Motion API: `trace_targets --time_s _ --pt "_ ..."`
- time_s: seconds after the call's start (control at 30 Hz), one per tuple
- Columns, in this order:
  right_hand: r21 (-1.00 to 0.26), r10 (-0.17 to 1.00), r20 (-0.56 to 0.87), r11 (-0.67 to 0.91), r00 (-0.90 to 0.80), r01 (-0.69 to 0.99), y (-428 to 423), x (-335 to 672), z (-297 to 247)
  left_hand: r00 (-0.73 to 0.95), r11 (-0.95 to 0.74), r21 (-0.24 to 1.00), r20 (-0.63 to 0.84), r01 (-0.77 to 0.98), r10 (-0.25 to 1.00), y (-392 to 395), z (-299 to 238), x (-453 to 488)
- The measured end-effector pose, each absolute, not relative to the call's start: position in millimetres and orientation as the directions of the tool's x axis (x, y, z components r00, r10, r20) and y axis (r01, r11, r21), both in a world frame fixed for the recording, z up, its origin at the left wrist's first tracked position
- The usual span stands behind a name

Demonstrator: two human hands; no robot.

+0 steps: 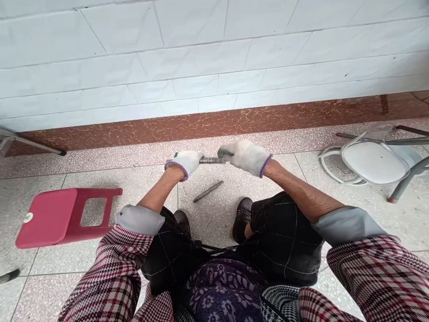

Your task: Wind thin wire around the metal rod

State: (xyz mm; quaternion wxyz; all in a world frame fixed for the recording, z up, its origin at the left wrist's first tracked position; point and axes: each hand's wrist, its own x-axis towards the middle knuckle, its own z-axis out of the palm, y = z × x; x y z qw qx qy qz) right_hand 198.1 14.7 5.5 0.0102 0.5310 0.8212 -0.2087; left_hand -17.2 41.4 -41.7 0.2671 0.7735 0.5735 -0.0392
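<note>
Both my hands wear white knit gloves with purple cuffs. My left hand (185, 162) is closed round the left end of a short grey threaded metal rod (212, 160), held level above the floor in front of my knees. My right hand (246, 156) is closed round the rod's right end, and something green shows by its fingers. A second, similar ribbed rod (208, 191) lies on the tiled floor just below, between my two dark shoes (241, 218).
A red plastic stool (53, 217) lies on its side at the left. A white chair (372, 161) lies tipped over at the right, with metal legs sticking out. A white tiled wall with a brown skirting (214, 123) runs across ahead.
</note>
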Motion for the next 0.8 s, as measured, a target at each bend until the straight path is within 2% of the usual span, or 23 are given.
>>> trace_targets --time_s 0.13,0.27,0.33,0.4,0.47,0.5,0.6,0.63,0.67,0.73,0.8 --pt "-0.484 0.906 -0.157 0.277 -0.394 0.830 44.2 230.5 -16.7 0.411 -0.119 0.601 -0.377 0.790 0.830 25.9 -32.4 -13.9" --pt "-0.639 0.919 -0.192 0.149 -0.344 0.755 55.0 236.8 -33.9 0.403 -0.092 0.708 -0.286 0.700 0.869 28.1 -11.5 -8.0" --pt "-0.644 0.906 -0.215 0.149 -0.364 0.751 48.4 226.1 -32.3 0.325 -0.026 0.773 -0.235 0.634 0.916 36.8 -6.6 -7.4" --pt "-0.591 0.877 -0.231 0.218 -0.422 0.777 35.5 209.6 -24.3 0.215 0.061 0.823 -0.218 0.565 0.952 47.1 -8.3 -9.8" --pt "-0.512 0.845 -0.248 0.300 -0.473 0.805 20.1 192.4 -12.3 0.153 0.077 0.793 -0.211 0.604 0.966 55.3 -15.3 -14.4" --pt "-0.466 0.826 -0.267 0.341 -0.497 0.816 13.3 185.4 -5.6 0.158 0.038 0.718 -0.203 0.695 0.966 57.6 -20.1 -17.0" --pt "-0.335 0.804 -0.305 0.410 -0.510 0.848 4.5 178.0 10.9 0.233 -0.133 0.338 -0.276 0.932 0.933 54.9 -35.1 -20.8" --pt "-0.316 0.819 -0.299 0.398 -0.489 0.861 6.5 180.9 13.6 0.258 -0.169 0.272 -0.339 0.947 0.905 50.9 -39.0 -20.0" --pt "-0.315 0.842 -0.286 0.368 -0.457 0.875 10.7 186.3 14.4 0.289 -0.184 0.277 -0.405 0.943 0.867 46.0 -41.7 -18.2" --pt "-0.368 0.889 -0.237 0.290 -0.391 0.883 23.2 202.0 9.8 0.371 -0.167 0.411 -0.490 0.896 0.789 35.0 -42.3 -12.9" --pt "-0.454 0.912 -0.180 0.255 -0.368 0.854 36.2 218.6 -0.3 0.450 -0.136 0.546 -0.498 0.827 0.741 26.1 -36.3 -7.6"
